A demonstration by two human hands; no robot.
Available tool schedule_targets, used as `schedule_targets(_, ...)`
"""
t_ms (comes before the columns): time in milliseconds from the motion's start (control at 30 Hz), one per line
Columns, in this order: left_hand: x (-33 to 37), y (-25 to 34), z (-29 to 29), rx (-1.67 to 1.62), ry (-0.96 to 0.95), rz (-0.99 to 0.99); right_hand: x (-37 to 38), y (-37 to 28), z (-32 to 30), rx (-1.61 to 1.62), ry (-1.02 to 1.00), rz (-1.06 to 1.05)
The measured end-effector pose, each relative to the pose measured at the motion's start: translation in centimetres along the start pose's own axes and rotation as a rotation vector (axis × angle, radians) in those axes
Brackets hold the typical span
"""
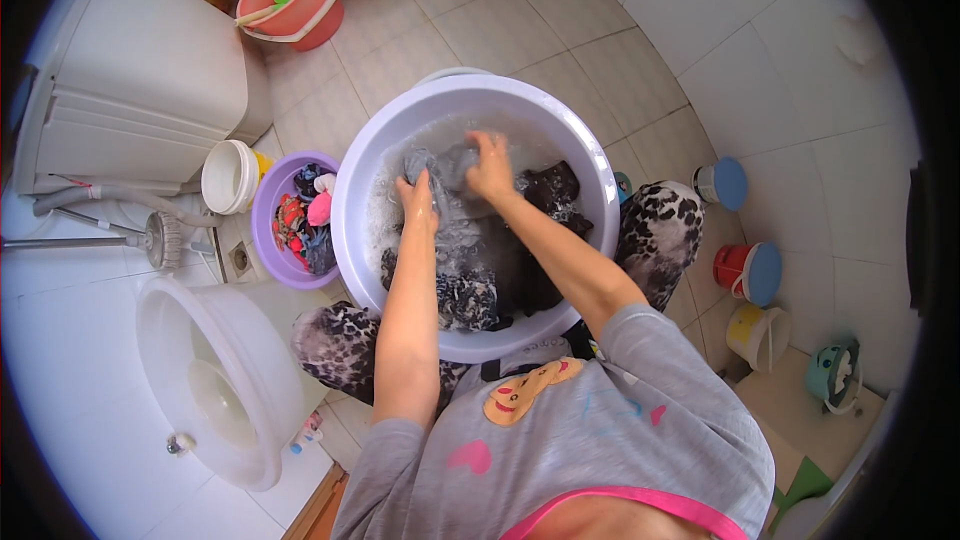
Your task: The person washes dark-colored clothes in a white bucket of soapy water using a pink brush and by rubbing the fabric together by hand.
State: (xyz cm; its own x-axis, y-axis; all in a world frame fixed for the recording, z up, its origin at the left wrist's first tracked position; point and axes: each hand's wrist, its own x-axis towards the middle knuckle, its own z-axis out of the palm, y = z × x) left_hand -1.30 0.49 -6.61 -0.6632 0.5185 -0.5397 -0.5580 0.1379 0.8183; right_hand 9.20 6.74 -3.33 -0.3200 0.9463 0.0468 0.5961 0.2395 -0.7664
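A large lavender basin (352,155) holds sudsy water and wet clothes. Inside it, my left hand (418,205) grips a soaked grey cloth (425,162) at its near left side. My right hand (490,168) is closed on the same cloth farther right, its fingers partly hidden and slightly blurred. Beneath my forearms lies a dark patterned garment (466,298) with pale markings. Another dark wet garment (550,187) rests along the right side, partly out of the water.
A purple basin (262,230) of colourful clothes stands just left, beside a white bucket (228,178). A big white tub (165,325) is at lower left. Far left are a coral bucket (318,15) and a brush (162,240). Several small buckets, one red (733,268), line the right wall.
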Motion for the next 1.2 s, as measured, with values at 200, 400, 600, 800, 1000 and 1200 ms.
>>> schedule_targets(200, -1.1, 3.1, -0.1, -0.538, -0.701, -0.246, -7.8, -7.4, -3.3, 0.354, -0.116, -0.393)
schedule_targets(400, -1.0, 2.5, 1.2, -0.587, -0.474, -0.322, -3.4, -4.8, -1.9, 0.113, 0.049, -0.604)
schedule_targets(600, -3.6, 3.6, 2.9, -0.155, -0.104, 0.09, 2.4, 0.8, -2.1, -0.251, 0.016, -0.226)
schedule_targets(800, -2.2, 0.7, 0.3, 1.215, 0.028, 0.668, -0.6, 2.8, -2.0, -0.612, -0.281, -0.455)
schedule_targets(1000, -0.9, 0.1, 0.8, -0.01, -0.144, 0.29, 0.0, 0.9, 0.7, -0.034, 0.117, -0.071)
schedule_targets(1200, -2.3, 3.8, 0.7, -0.6, -0.68, -0.309, -7.5, -6.8, -3.0, 0.331, -0.072, -0.438)
